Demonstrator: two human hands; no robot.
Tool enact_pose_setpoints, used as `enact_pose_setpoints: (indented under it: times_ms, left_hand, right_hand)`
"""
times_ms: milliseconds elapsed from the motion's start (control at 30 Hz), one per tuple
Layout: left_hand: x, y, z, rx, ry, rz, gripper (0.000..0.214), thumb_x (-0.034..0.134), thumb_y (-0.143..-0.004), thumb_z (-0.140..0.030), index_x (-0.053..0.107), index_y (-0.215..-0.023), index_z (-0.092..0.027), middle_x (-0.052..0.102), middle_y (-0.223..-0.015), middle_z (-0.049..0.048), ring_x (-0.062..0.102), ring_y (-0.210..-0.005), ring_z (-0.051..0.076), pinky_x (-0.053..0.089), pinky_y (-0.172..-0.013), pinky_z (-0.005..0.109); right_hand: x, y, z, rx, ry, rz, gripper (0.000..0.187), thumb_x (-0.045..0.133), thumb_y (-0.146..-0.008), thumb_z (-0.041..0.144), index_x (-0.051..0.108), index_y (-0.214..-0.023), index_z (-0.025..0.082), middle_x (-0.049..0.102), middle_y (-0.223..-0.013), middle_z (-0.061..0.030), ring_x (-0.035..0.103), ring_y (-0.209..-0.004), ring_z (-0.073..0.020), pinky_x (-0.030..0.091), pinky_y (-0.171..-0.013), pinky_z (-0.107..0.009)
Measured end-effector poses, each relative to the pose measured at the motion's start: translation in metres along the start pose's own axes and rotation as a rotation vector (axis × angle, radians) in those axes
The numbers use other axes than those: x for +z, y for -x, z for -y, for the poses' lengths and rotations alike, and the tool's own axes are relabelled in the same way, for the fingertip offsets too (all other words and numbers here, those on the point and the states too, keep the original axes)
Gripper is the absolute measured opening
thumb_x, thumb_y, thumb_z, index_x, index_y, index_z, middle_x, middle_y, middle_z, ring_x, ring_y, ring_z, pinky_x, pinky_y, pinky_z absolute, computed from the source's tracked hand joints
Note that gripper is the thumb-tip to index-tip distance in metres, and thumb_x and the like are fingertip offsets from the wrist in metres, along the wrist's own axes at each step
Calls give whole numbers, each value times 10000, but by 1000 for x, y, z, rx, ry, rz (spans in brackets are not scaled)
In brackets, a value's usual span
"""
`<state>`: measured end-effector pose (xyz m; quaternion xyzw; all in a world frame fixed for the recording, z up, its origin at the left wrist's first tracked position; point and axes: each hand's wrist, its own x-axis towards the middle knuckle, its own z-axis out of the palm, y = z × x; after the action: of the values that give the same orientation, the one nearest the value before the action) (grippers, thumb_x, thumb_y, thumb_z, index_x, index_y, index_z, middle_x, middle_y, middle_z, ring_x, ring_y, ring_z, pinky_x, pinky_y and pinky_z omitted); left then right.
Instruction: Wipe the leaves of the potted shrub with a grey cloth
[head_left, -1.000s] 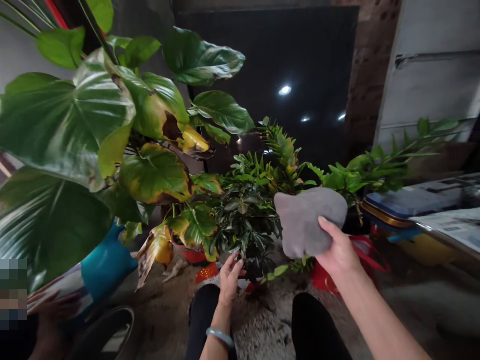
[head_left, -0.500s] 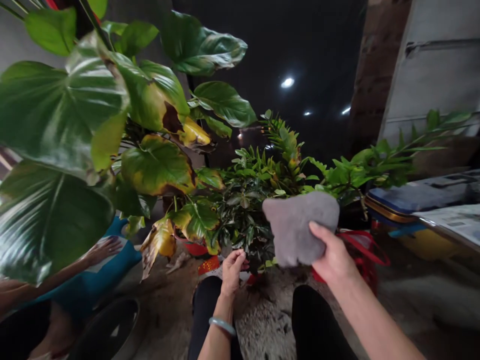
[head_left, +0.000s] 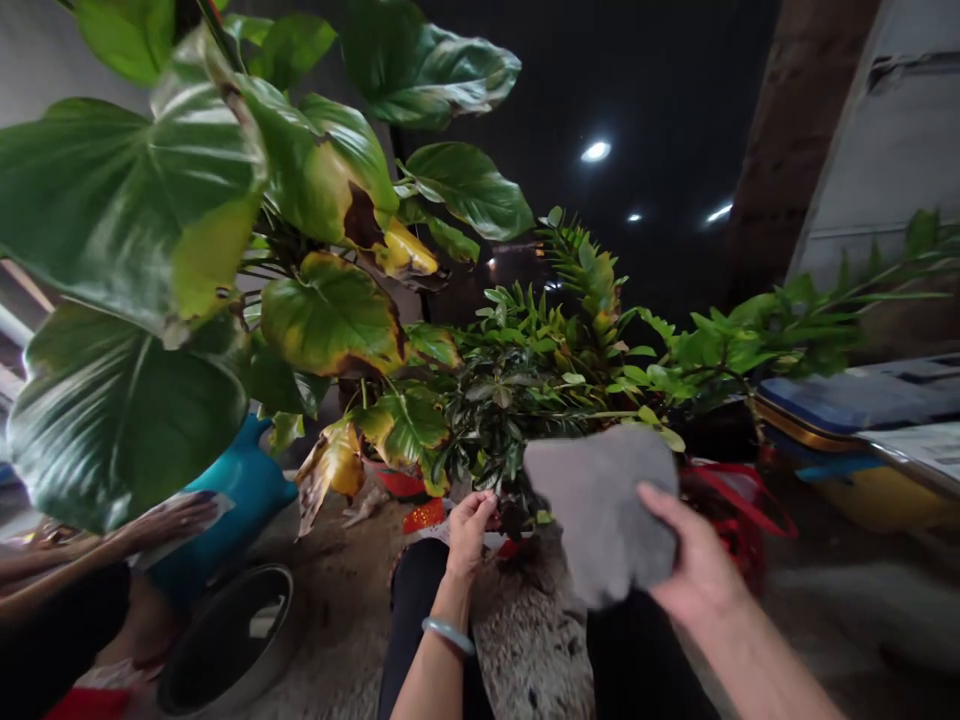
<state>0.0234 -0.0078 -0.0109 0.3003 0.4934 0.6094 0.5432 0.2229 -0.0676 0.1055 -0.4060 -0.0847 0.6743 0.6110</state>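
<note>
My right hand [head_left: 694,560] grips a flat grey cloth [head_left: 600,515] by its right edge, thumb on top. The cloth is spread out with an uneven lower edge, above my right knee and in front of the plants. My left hand [head_left: 471,530], with a pale bangle on its wrist, is closed in a pinch at the base of a small dark-leaved plant [head_left: 491,415]. What lies between those fingertips is too small to make out. Close by stands a red patterned pot [head_left: 424,516], partly hidden.
A large-leaved plant [head_left: 330,310] with browned leaves fills the left. Another person's hand [head_left: 180,518] rests with a white cloth on a teal object [head_left: 247,480]. A dark basin [head_left: 229,640] sits on the floor. At right are a red basket [head_left: 739,500] and a loaded table [head_left: 892,400].
My right hand has lowered with the grey cloth, which now hangs closer to my right knee. My left hand stays pinched at the plant. The view has shifted slightly left.
</note>
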Motion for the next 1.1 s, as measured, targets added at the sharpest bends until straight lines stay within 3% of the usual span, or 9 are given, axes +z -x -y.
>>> enact_pose_setpoints:
  times_ms: [133,300,433,500,600,700,800,933,1100]
  left_hand:
    - [1,-1,4,-3,-16,-4,441,829,-379,-486,666,-578,-128,556,-499,-11,503,-487,110,438,-490,238]
    - [-3,-1,5,5,-15,6,432,836,-387,-474,672,-600,-136,556,-510,-18,503,-503,113,439,-505,242]
    - [-7,-2,5,1,-8,31,423,830,-417,-486,644,-569,-138,534,-503,-29,481,-494,102,418,-491,228]
    - [-7,-3,6,-10,4,36,420,832,-419,-482,643,-567,-138,536,-504,-30,485,-496,102,423,-497,230]
    - [-4,-3,8,-28,24,22,437,847,-377,-474,657,-577,-135,558,-507,-21,505,-501,111,444,-508,241]
    - [0,-1,8,-20,32,12,466,850,-348,-490,663,-588,-136,565,-505,-15,519,-512,118,449,-505,241]
    - [1,2,6,-7,39,10,471,845,-349,-507,653,-577,-143,552,-500,-21,513,-514,117,443,-500,239]
    - [-2,4,0,-5,11,22,456,835,-366,-524,612,-497,-149,535,-491,-23,491,-498,105,442,-501,237]
    - [-3,0,-2,-32,39,27,453,849,-347,-507,643,-536,-151,556,-522,-18,507,-516,116,453,-503,242]
  right_hand:
    - [30,-32,40,-302,-205,11,258,732,-592,171,694,-840,235,754,-748,5,695,-737,-218,550,-804,-391]
    - [9,-28,-5,105,-21,-102,142,737,-627,162,696,-759,193,748,-673,-33,691,-635,-230,566,-719,-406]
    - [-33,9,-35,268,167,10,222,830,-502,191,706,-679,140,728,-608,-83,687,-596,-249,558,-656,-362]
    - [-36,17,-22,229,179,53,288,859,-426,208,705,-659,140,715,-574,-76,671,-551,-247,552,-630,-362]
    - [-18,3,15,-27,12,-11,350,857,-350,190,696,-661,170,719,-589,-39,674,-582,-244,556,-688,-378]
    - [1,-23,31,-238,-112,-42,361,818,-422,146,698,-758,196,745,-685,-13,691,-700,-239,545,-775,-378]
    - [-5,-31,3,-51,-50,-122,292,799,-515,158,696,-786,190,745,-683,-29,699,-733,-259,548,-765,-412]
    - [-33,-4,-47,275,54,-138,266,839,-487,228,701,-700,144,735,-639,-94,705,-721,-288,547,-738,-408]
    - [-10,6,-19,83,21,95,328,863,-375,233,698,-641,134,748,-696,-106,695,-749,-296,533,-764,-391]
